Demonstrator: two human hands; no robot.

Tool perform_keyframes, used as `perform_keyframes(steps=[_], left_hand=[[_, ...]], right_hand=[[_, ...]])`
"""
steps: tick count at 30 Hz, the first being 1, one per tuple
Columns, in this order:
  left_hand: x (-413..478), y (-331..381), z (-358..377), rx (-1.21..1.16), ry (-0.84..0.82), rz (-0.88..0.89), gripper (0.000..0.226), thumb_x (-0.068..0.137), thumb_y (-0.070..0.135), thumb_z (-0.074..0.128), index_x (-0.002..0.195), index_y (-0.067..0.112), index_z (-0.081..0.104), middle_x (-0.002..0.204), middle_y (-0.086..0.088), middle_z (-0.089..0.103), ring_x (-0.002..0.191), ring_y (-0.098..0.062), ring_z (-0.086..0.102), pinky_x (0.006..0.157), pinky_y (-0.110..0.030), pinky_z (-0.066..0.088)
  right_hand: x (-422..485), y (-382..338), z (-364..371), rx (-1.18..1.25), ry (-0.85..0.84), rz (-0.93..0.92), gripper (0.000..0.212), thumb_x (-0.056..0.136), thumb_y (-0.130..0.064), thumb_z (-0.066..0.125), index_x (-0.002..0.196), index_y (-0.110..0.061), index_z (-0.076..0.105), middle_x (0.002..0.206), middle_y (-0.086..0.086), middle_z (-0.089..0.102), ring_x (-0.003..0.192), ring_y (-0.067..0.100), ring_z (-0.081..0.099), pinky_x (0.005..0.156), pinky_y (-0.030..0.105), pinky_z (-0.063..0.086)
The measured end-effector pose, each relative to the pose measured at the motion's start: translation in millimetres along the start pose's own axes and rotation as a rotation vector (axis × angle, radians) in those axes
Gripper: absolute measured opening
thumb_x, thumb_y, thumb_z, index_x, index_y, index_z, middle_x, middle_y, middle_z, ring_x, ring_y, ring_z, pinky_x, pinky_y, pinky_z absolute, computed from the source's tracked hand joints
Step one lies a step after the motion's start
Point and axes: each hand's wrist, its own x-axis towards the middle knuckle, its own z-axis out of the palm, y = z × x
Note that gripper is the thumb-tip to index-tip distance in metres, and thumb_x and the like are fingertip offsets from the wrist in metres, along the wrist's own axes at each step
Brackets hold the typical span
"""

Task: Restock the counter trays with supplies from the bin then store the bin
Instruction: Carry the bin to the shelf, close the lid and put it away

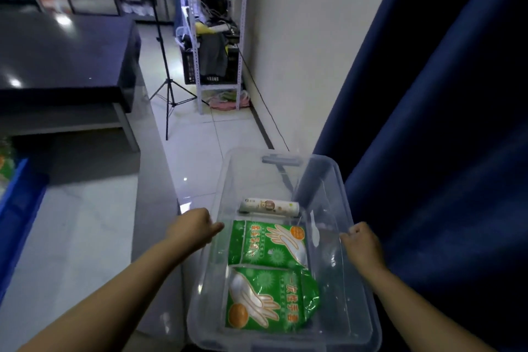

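I hold a clear plastic bin (354, 323) in front of me, above the floor. My left hand (193, 226) grips its left rim and my right hand (360, 240) grips its right rim. Inside lie two green packs of disposable gloves, one toward the far end (268, 241) and one at the near end (265, 300). A white roll (270, 206) lies across the bin beyond them. A white plastic spoon (315, 233) rests by the right wall.
A grey counter (85, 223) runs along my left, with a blue tray (17, 208) at its left edge. A dark table (63, 57) stands beyond. A tripod (168, 88) and a metal shelf rack (217, 37) stand ahead. A blue curtain (443, 123) hangs on the right.
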Motion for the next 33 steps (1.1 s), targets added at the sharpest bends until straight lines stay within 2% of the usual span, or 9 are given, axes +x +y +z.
perform_keyframes(steps=[7, 9, 12, 15, 19, 25, 28, 30, 33], left_hand=[[65, -2, -34, -0.017, 0.022, -0.160, 0.038, 0.088, 0.042, 0.055, 0.062, 0.015, 0.056, 0.053, 0.003, 0.056, 0.060, -0.019, 0.056, 0.048, -0.023, 0.032], [92, -6, -45, -0.040, 0.020, -0.187, 0.036, 0.088, 0.040, 0.055, 0.067, 0.011, 0.062, 0.060, -0.002, 0.065, 0.066, -0.024, 0.063, 0.056, -0.024, 0.038], [142, -12, -62, -0.063, 0.030, -0.215, 0.035, 0.088, 0.039, 0.056, 0.078, 0.006, 0.065, 0.082, -0.013, 0.073, 0.081, -0.029, 0.068, 0.068, -0.027, 0.048], [197, -19, -80, -0.108, 0.012, -0.232, 0.034, 0.087, 0.038, 0.054, 0.075, 0.009, 0.066, 0.069, -0.006, 0.071, 0.074, -0.026, 0.069, 0.072, -0.029, 0.053], [265, -26, -105, -0.144, 0.054, -0.268, 0.030, 0.086, 0.041, 0.052, 0.068, 0.017, 0.056, 0.057, 0.005, 0.062, 0.062, -0.020, 0.062, 0.063, -0.025, 0.047], [343, -36, -138, -0.261, 0.105, -0.304, 0.031, 0.085, 0.037, 0.052, 0.062, 0.016, 0.051, 0.056, 0.004, 0.063, 0.057, -0.019, 0.060, 0.058, -0.025, 0.044], [380, -42, -148, -0.347, 0.125, -0.342, 0.030, 0.085, 0.036, 0.052, 0.064, 0.015, 0.051, 0.063, 0.000, 0.068, 0.060, -0.021, 0.062, 0.063, -0.027, 0.047], [404, -44, -151, -0.392, 0.171, -0.394, 0.029, 0.085, 0.035, 0.052, 0.066, 0.013, 0.049, 0.072, -0.005, 0.068, 0.063, -0.024, 0.060, 0.060, -0.028, 0.044], [442, -47, -157, -0.438, 0.256, -0.480, 0.026, 0.082, 0.032, 0.052, 0.063, 0.016, 0.045, 0.070, -0.008, 0.063, 0.058, -0.023, 0.050, 0.054, -0.026, 0.035]], right_hand=[[101, -69, 46, -0.015, -0.106, -0.105, 0.022, 0.080, -0.010, 0.065, 0.067, -0.011, 0.046, 0.066, 0.007, 0.052, 0.056, 0.023, 0.044, 0.048, 0.029, 0.031], [132, -90, 62, -0.047, -0.132, -0.118, 0.021, 0.079, -0.012, 0.064, 0.067, -0.011, 0.047, 0.068, 0.007, 0.054, 0.062, 0.025, 0.048, 0.052, 0.030, 0.031], [176, -126, 87, -0.022, -0.165, -0.119, 0.017, 0.079, -0.010, 0.064, 0.070, -0.005, 0.049, 0.072, 0.013, 0.056, 0.066, 0.026, 0.050, 0.055, 0.030, 0.032], [218, -167, 109, -0.030, -0.164, -0.130, 0.026, 0.079, -0.011, 0.063, 0.065, -0.011, 0.042, 0.064, 0.006, 0.049, 0.056, 0.021, 0.043, 0.049, 0.028, 0.030], [269, -219, 128, -0.045, -0.158, -0.170, 0.028, 0.081, -0.019, 0.062, 0.064, -0.019, 0.040, 0.063, -0.001, 0.049, 0.055, 0.013, 0.044, 0.046, 0.025, 0.028], [334, -288, 153, -0.059, -0.121, -0.238, 0.032, 0.080, -0.017, 0.064, 0.063, -0.015, 0.037, 0.060, -0.001, 0.046, 0.052, 0.012, 0.040, 0.046, 0.024, 0.027], [373, -320, 172, -0.094, -0.148, -0.265, 0.028, 0.081, -0.014, 0.063, 0.065, -0.011, 0.040, 0.062, 0.003, 0.048, 0.058, 0.023, 0.046, 0.050, 0.029, 0.032], [399, -340, 189, -0.108, -0.173, -0.280, 0.022, 0.082, -0.013, 0.062, 0.070, -0.007, 0.044, 0.063, 0.004, 0.049, 0.064, 0.027, 0.049, 0.054, 0.031, 0.033], [439, -369, 219, -0.126, -0.208, -0.316, 0.023, 0.083, -0.013, 0.062, 0.069, -0.008, 0.043, 0.061, 0.001, 0.046, 0.061, 0.024, 0.045, 0.051, 0.030, 0.028]])
